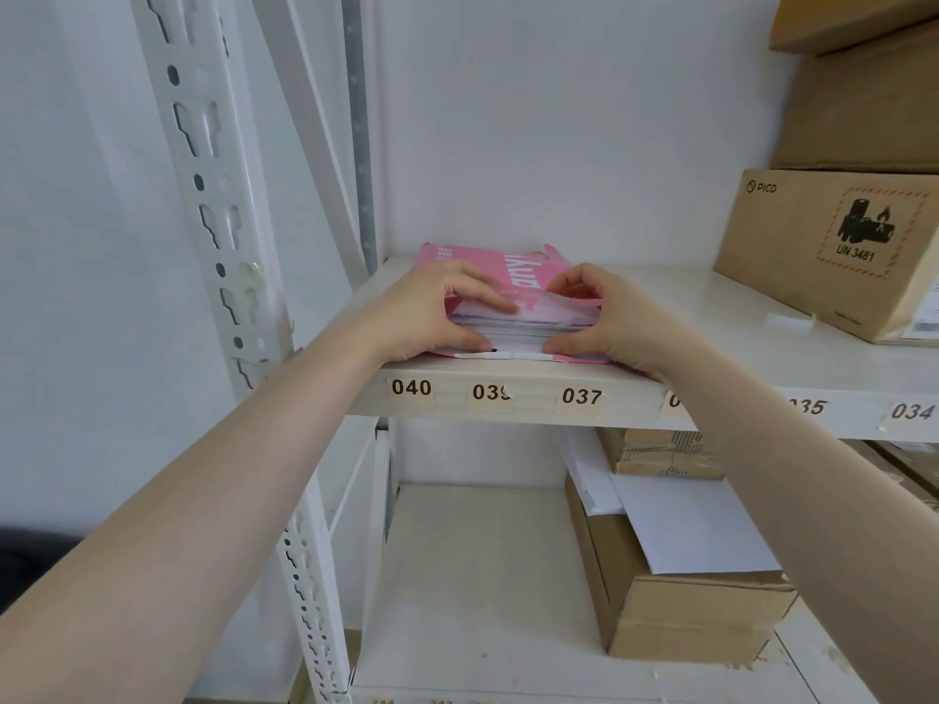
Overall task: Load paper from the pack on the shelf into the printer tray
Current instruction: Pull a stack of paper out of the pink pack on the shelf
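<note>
A pink paper pack [513, 266] lies on the white shelf [508, 393], its near end torn open so the white sheets [523, 330] show. My left hand [432, 312] grips the left side of the sheet stack, thumb at the lower edge and fingers on top. At the right side, my right hand [604, 317] pinches the stack the same way, with its fingers under the pink wrapper flap. The printer and its tray are out of view.
A brown PICO carton [833, 246] stands on the same shelf at the right, with more cartons [864, 94] stacked above it. On the lower shelf lie cardboard boxes [681, 612] with loose white sheets [686, 525] on top. A perforated white rack post [223, 246] rises at the left.
</note>
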{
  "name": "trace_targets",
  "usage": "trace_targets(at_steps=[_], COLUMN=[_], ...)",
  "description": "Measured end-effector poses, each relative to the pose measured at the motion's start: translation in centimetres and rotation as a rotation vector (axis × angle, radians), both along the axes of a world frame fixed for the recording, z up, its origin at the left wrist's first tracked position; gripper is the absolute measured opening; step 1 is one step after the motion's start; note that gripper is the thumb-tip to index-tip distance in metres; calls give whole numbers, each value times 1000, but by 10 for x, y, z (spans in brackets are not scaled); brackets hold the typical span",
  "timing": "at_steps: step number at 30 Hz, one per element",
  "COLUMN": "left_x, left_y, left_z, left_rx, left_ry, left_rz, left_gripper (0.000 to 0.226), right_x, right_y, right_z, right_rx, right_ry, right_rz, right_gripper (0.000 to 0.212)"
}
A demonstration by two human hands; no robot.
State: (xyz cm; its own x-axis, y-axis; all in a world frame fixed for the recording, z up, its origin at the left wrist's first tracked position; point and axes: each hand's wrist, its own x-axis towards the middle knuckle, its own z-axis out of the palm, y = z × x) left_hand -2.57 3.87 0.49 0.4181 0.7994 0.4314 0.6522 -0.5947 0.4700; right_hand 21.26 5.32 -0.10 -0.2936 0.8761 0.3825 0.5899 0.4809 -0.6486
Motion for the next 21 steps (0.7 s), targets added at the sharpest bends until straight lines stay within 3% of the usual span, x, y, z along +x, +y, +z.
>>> trace_targets(at_steps=[4,9,17,21], left_x=[8,17,17,18], left_y=[-2,-3,0,3], left_z=[3,1,-4,-4], left_rx=[21,97,254,158], left_ry=[-9,-24,-4,-103], left_rz=[1,155,138,122], left_gripper=[37,18,11,10], right_x=[0,0,0,1], right_y=[2,2,3,4], right_z=[-1,-1,-2,-3], right_rx=[-9,-11,-14,-26], right_ry=[43,96,113,106], right_rz=[-10,-28,-20,-13], right_gripper=[58,51,53,56])
